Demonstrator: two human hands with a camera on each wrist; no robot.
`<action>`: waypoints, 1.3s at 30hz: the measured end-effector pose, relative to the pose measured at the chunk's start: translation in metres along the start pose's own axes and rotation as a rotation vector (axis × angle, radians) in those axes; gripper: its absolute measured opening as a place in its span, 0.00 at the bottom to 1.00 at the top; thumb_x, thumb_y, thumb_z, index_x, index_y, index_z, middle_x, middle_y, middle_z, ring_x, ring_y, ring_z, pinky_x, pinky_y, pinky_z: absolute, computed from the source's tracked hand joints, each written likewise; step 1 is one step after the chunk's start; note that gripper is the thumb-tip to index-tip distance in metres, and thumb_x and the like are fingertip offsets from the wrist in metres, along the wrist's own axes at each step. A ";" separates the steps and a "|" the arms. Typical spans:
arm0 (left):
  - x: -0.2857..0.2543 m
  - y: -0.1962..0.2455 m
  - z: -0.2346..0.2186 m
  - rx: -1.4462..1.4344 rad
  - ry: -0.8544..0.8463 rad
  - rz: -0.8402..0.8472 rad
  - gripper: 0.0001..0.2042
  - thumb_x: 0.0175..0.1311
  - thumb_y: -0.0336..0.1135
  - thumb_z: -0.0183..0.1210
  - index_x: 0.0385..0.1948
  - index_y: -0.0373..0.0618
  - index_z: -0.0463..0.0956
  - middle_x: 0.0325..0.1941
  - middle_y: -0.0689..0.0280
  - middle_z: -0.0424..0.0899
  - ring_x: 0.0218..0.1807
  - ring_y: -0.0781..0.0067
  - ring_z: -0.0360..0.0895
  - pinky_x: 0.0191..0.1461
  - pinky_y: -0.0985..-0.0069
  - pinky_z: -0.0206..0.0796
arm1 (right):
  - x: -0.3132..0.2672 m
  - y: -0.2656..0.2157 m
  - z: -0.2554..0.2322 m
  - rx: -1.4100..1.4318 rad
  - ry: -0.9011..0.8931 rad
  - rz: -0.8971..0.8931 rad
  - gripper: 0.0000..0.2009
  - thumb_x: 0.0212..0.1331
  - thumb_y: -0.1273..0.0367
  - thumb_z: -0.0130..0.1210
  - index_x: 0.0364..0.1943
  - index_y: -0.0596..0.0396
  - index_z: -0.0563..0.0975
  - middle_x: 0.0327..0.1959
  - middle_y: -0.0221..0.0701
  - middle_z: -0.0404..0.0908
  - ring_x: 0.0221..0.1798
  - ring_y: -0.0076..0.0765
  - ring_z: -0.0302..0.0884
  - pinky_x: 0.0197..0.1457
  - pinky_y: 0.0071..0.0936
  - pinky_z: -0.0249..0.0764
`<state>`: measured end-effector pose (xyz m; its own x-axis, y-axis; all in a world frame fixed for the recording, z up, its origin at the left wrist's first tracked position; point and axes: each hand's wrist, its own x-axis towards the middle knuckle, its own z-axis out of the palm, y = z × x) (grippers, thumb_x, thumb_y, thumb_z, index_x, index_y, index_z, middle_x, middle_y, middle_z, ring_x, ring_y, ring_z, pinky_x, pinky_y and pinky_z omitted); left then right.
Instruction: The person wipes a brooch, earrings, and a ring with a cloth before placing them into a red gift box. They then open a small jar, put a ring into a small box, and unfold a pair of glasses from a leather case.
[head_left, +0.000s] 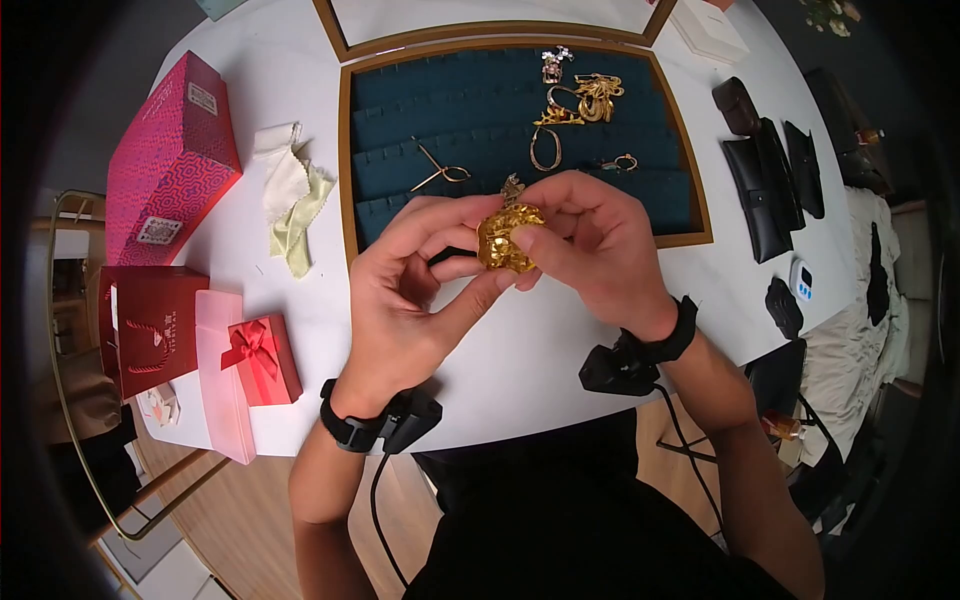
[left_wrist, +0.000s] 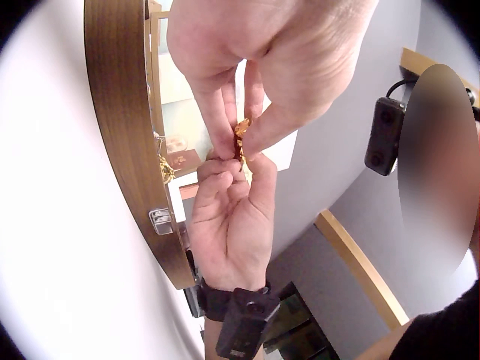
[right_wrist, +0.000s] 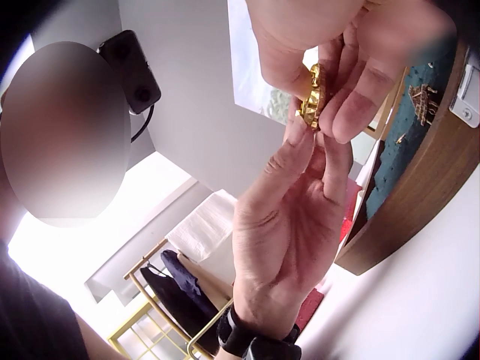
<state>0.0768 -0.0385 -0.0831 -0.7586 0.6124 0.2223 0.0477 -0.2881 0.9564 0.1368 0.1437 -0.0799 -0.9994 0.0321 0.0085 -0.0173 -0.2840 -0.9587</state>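
A shiny, crumpled-looking gold ornament [head_left: 508,238] is held up between both hands, over the near edge of a wooden jewellery box [head_left: 349,130] lined in teal. My left hand [head_left: 410,290] pinches its lower left edge between thumb and fingers. From the other side my right hand [head_left: 615,255] grips it, the thumb lying across its front face. Edge-on in the right wrist view, the gold ornament [right_wrist: 312,97] appears fairly thin with a bumpy front. A small silvery piece [head_left: 512,187] shows just above it. Fingers hide part of the ornament's rim.
Inside the box lie a gold hoop [head_left: 546,149], a thin crossed gold piece [head_left: 440,175] and a cluster of gold jewellery [head_left: 600,97]. Cloths [head_left: 292,200], a patterned box [head_left: 175,150] and a red gift box [head_left: 265,360] stand left. Black cases [head_left: 760,190] lie right.
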 end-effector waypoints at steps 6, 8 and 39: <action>0.000 0.002 0.001 0.004 0.001 -0.005 0.25 0.53 0.09 0.61 0.56 0.32 0.72 0.55 0.57 0.74 0.51 0.72 0.81 0.58 0.74 0.78 | 0.000 -0.003 0.002 -0.014 0.004 0.014 0.10 0.65 0.73 0.58 0.46 0.64 0.75 0.37 0.35 0.83 0.36 0.22 0.82 0.35 0.20 0.80; 0.000 0.003 0.002 -0.002 0.014 -0.008 0.25 0.53 0.09 0.62 0.56 0.32 0.72 0.54 0.58 0.75 0.51 0.72 0.81 0.58 0.74 0.78 | 0.000 -0.001 0.001 -0.022 0.009 0.018 0.10 0.66 0.72 0.58 0.47 0.64 0.75 0.38 0.35 0.83 0.36 0.23 0.82 0.35 0.20 0.80; -0.005 0.007 -0.008 -0.177 -0.032 -0.238 0.16 0.70 0.42 0.59 0.27 0.36 0.75 0.21 0.66 0.78 0.18 0.83 0.74 0.19 0.85 0.65 | 0.015 -0.068 0.027 -1.140 -0.523 -0.359 0.20 0.39 0.72 0.76 0.41 0.59 0.83 0.32 0.34 0.83 0.31 0.31 0.80 0.32 0.23 0.74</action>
<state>0.0759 -0.0491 -0.0790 -0.7141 0.7001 0.0039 -0.2452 -0.2554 0.9352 0.1223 0.1373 -0.0069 -0.8411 -0.5118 0.1747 -0.5085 0.6384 -0.5778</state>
